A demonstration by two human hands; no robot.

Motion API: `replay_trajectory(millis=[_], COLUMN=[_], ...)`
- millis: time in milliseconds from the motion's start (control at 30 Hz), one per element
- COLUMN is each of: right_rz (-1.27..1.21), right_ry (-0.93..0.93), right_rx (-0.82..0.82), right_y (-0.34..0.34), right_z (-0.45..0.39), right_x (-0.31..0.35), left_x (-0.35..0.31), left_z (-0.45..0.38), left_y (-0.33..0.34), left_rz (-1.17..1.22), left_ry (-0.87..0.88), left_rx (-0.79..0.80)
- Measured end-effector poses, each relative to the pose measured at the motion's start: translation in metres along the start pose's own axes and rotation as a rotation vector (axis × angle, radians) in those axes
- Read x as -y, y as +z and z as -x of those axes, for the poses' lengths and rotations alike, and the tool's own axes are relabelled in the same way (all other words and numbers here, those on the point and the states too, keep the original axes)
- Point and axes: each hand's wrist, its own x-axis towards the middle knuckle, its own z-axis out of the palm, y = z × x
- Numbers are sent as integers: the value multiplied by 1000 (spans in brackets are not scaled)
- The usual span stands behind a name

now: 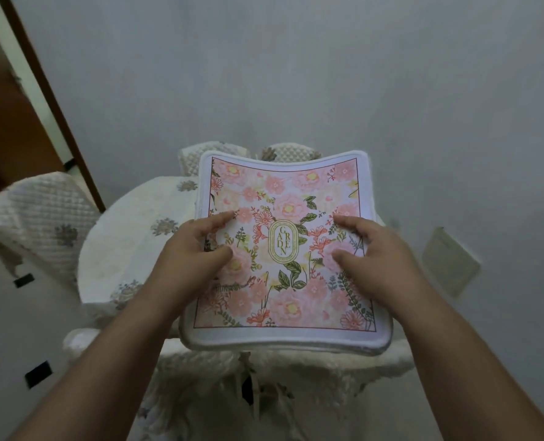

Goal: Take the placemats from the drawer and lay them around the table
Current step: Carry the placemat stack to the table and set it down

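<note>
A stack of square placemats (283,192), printed with pink flowers and a "GARDEN" oval in the middle, is held up over the round table (127,243), which wears a white quilted cloth. The stack's side edges bow inward, and layered edges show at its near right corner. My left hand (191,249) grips the stack's left edge with thumb and forefinger on top. My right hand (375,253) grips the right edge the same way. The other fingers of both hands are hidden under the stack.
Chairs with quilted covers stand around the table: one at the left (38,211), two at the far side (213,154), one right below me (264,377). A white cabinet with dark handles (25,316) is at the left. A pale wall plate (452,262) is at the right.
</note>
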Motion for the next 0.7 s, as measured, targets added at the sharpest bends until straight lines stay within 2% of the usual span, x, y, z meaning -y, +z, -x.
replay_trajectory(millis=[367,700], right_rz=[15,39], right_ry=[-45,87], right_rx=[122,99], right_y=[47,129], right_z=[-102,-203], right_x=[-8,7], left_x=[30,93], left_z=[-75,-206], left_y=[3,-26], left_rz=[-56,71], left_ry=[-51,-72], left_rx=[-94,-73])
